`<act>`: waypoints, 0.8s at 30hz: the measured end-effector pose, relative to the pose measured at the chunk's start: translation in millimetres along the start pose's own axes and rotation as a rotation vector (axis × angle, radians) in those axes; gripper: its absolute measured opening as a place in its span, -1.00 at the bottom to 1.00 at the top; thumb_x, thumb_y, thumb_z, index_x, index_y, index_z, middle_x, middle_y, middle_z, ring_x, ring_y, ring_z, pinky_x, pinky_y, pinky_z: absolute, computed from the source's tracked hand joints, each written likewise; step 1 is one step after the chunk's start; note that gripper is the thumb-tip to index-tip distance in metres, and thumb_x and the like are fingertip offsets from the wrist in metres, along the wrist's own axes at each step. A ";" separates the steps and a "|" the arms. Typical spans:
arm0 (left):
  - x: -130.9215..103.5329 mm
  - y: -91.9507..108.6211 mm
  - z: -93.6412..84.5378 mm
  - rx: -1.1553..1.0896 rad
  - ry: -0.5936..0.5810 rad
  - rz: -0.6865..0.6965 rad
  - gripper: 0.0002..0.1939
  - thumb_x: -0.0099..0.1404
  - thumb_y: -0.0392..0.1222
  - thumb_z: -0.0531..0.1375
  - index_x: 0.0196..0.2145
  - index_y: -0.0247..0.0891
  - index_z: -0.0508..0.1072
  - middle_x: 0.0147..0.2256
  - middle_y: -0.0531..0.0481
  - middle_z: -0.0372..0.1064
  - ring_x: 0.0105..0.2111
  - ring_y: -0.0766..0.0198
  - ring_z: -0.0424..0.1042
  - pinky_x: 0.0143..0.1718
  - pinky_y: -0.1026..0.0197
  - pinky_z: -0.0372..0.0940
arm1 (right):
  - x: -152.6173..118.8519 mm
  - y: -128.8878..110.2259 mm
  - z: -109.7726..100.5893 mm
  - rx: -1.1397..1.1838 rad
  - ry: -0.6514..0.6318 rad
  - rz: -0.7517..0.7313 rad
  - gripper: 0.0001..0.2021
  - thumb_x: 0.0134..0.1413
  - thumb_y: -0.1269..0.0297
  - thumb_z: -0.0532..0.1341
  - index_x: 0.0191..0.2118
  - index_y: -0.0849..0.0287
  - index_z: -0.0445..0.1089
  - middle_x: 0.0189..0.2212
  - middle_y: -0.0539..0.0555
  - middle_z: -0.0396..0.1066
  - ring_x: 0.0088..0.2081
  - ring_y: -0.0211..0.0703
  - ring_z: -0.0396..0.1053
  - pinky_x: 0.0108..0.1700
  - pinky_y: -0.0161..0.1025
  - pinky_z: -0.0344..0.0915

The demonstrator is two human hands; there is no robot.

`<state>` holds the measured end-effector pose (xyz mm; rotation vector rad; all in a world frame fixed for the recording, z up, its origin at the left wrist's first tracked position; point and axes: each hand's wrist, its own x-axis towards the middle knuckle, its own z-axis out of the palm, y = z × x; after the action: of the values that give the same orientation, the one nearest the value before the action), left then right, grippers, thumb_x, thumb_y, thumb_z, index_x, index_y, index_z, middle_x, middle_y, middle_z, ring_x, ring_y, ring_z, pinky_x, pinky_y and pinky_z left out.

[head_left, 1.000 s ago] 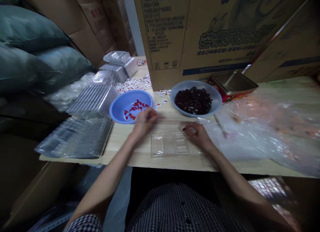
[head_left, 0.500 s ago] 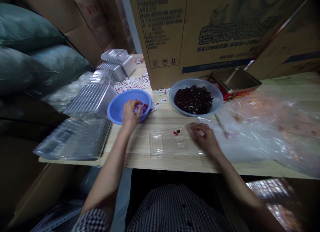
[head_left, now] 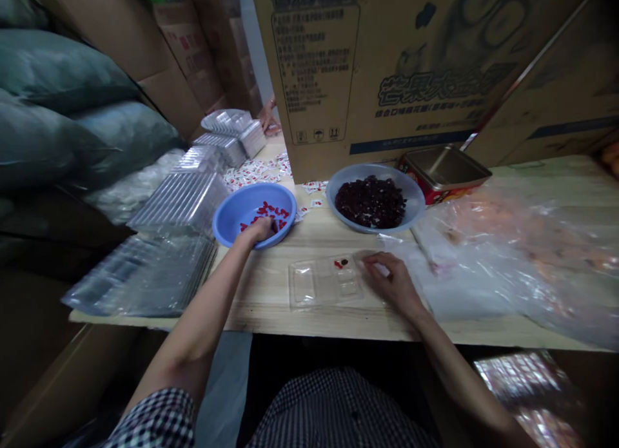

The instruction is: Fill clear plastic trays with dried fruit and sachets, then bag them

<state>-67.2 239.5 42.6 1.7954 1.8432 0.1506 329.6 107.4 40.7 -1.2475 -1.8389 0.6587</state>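
My left hand (head_left: pixel 261 229) reaches over the near rim into a blue plastic bowl (head_left: pixel 223 224) of small red pieces (head_left: pixel 271 211). Its fingers are curled downward, with the tips hidden among them, so what they hold does not show. Flat on the table lies a clear plastic tray (head_left: pixel 304 284) with moulded compartments. One red piece (head_left: pixel 338 264) and one dark piece (head_left: pixel 344 262) sit in an upper compartment. At the tray's right edge my right hand (head_left: pixel 394 283) is closed, thumb and forefinger together on the plastic.
A pale bowl (head_left: pixel 416 206) of dark pieces (head_left: pixel 371 203) stands behind the tray, beside an open tin (head_left: pixel 447 167). Stacked clear trays (head_left: pixel 181 196) rise at left; plastic bags (head_left: pixel 483 267) cover the right. Beyond a big carton (head_left: pixel 319 113), another person's hand (head_left: pixel 268 118) shows near scattered small packets (head_left: pixel 258 171).
My left hand has lowered toward the bowl's near right side, uncovering more red pieces. My right hand stays by the tray. Another person's hand has appeared at the back. The view has shifted slightly.
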 end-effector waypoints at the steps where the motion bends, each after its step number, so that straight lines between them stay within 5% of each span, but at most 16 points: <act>1: -2.4 -2.4 -2.3 0.001 0.011 -0.006 -0.93 -0.15 -0.33 0.26 -0.59 -0.20 0.50 -0.52 -0.05 0.46 -0.43 0.12 0.42 -0.36 0.24 0.22 | 15.4 2.4 -10.2 -0.035 0.053 -0.017 -0.82 0.22 0.21 0.16 -0.26 0.06 0.52 -0.26 0.11 0.55 -0.18 0.00 0.46 -0.09 -0.07 0.36; 3: -6.0 -7.1 -5.3 0.001 0.037 -0.016 -0.92 -0.16 -0.32 0.26 -0.60 -0.19 0.50 -0.55 -0.04 0.45 -0.43 0.11 0.43 -0.37 0.24 0.23 | 55.5 11.1 -30.1 -0.151 0.106 0.000 -0.81 0.22 0.22 0.15 -0.23 0.09 0.51 -0.22 0.12 0.54 -0.16 -0.01 0.45 -0.09 -0.10 0.36; 5: -7.6 -10.4 -6.5 -0.005 0.060 -0.018 -0.92 -0.17 -0.32 0.26 -0.63 -0.18 0.48 -0.57 -0.03 0.43 -0.43 0.10 0.43 -0.38 0.24 0.24 | 100.2 24.0 -41.0 -0.337 -0.004 0.118 -0.87 0.14 0.30 0.21 -0.26 0.12 0.52 -0.24 0.12 0.54 -0.17 -0.04 0.46 -0.09 -0.15 0.34; 10: -8.9 -11.6 -9.2 -0.062 0.212 0.009 -0.91 -0.10 -0.33 0.26 -0.57 -0.18 0.46 -0.46 -0.06 0.49 -0.32 0.10 0.45 -0.27 0.24 0.26 | 172.4 59.6 -15.2 -0.521 -0.200 0.395 -0.89 -0.19 0.47 0.37 -0.50 0.14 0.47 -0.47 0.08 0.49 -0.30 -0.09 0.47 -0.19 -0.26 0.32; 16: -24.3 -9.0 -13.4 -0.317 0.593 -0.044 -0.76 0.21 -0.08 0.18 -0.22 -0.24 0.49 -0.31 -0.07 0.53 -0.30 0.18 0.48 -0.24 0.23 0.30 | 177.3 77.7 2.9 -0.544 -0.247 0.437 -0.89 -0.14 0.54 0.32 -0.49 0.19 0.48 -0.45 0.17 0.48 -0.26 -0.03 0.47 -0.15 -0.19 0.31; 20: -33.3 -12.5 -12.9 -0.612 0.652 -0.085 -0.64 0.03 -0.01 0.36 -0.29 -0.32 0.50 -0.40 -0.05 0.52 -0.40 0.25 0.47 -0.35 0.28 0.31 | 178.0 77.0 0.9 -0.556 -0.229 0.427 -0.88 -0.13 0.54 0.32 -0.53 0.20 0.45 -0.44 0.20 0.47 -0.29 -0.01 0.46 -0.19 -0.16 0.31; 24: -46.2 -9.3 -13.4 -0.487 0.699 -0.087 -0.70 0.14 -0.01 0.30 -0.30 -0.32 0.55 -0.41 -0.05 0.52 -0.38 0.24 0.46 -0.32 0.27 0.30 | 183.0 69.7 -6.3 -0.558 -0.160 0.426 -0.87 -0.15 0.46 0.35 -0.56 0.16 0.40 -0.50 0.13 0.44 -0.33 -0.04 0.44 -0.23 -0.19 0.31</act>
<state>-83.9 198.6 63.8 1.3985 2.0737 1.2099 335.1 303.1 49.6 -2.0407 -1.9769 0.4866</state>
